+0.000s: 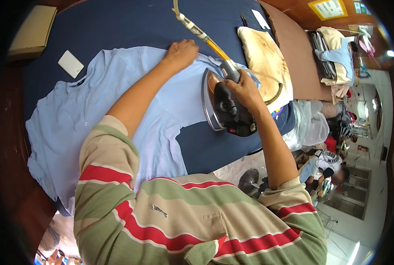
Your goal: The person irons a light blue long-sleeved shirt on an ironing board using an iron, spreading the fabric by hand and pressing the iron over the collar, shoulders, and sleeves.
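Observation:
A light blue shirt [117, 101] lies spread over a dark blue padded ironing table [214, 152]. In my right hand [246, 91] is the handle of a black and grey steam iron [232, 108], whose soleplate edge rests at the shirt's sleeve. A hose with a yellow section [216, 47] runs up and away from the iron. My left hand [182, 54] lies closed on the far edge of the shirt, its fingers curled down against the cloth. Whether they pinch the cloth is hidden.
A white phone-like slab [70, 64] and a cardboard box [32, 31] are at the left. Beyond the iron lies a scorched cream cloth pad [264, 62]. Folded garments [333, 55] are stacked at the far right, with clear plastic bags [309, 123] nearer. Another person [327, 165] sits in the background.

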A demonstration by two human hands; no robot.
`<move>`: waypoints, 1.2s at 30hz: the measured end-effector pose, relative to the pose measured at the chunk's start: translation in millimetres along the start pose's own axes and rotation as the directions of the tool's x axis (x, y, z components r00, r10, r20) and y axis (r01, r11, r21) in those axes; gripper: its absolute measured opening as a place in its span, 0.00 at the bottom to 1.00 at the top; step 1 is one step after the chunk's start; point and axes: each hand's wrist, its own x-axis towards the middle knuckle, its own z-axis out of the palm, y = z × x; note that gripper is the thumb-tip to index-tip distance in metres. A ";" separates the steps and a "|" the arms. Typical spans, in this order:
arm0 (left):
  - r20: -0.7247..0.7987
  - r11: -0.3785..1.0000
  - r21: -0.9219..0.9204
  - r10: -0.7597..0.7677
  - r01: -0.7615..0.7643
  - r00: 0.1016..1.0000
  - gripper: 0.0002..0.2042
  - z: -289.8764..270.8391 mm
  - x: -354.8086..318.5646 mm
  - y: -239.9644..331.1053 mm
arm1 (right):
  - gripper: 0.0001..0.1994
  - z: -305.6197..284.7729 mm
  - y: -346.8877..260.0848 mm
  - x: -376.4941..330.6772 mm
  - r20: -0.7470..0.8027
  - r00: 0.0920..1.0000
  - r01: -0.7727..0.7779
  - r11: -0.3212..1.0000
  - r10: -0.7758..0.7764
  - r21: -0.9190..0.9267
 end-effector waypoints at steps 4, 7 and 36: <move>0.157 0.993 -0.111 -0.026 0.043 0.987 0.13 -15.0 16.3 -14.4 | 0.20 0.2 -15.3 7.3 0.048 0.997 -0.054 0.998 0.055 -0.020; 0.169 0.998 -0.028 0.052 -0.048 0.984 0.10 -23.5 14.2 -15.1 | 0.22 5.6 -16.0 23.1 -0.054 0.998 0.032 0.999 -0.034 -0.038; 0.193 0.987 0.063 -0.159 0.150 0.968 0.10 -93.1 -44.9 -89.2 | 0.23 20.1 -50.6 57.9 0.135 0.957 0.288 0.896 -0.256 -0.338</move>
